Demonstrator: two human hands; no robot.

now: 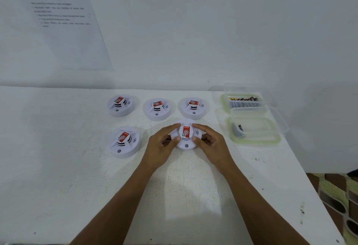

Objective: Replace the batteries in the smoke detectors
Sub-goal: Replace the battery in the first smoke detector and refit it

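Observation:
A round white smoke detector [185,144] with a red label sits on the white table [77,177], face up. My left hand [162,146] grips its left side and my right hand [211,144] grips its right side, thumbs resting on top. Several more detectors stand around it: one at the left [125,142] and three in a back row [120,106], [157,109], [193,108]. A clear far box [243,100] holds several batteries. A nearer clear box [253,131] holds two batteries [238,130].
The table's right edge [313,186] runs diagonally, with patterned floor beyond. A white wall stands behind the table, with a printed sheet [64,24] taped at the upper left.

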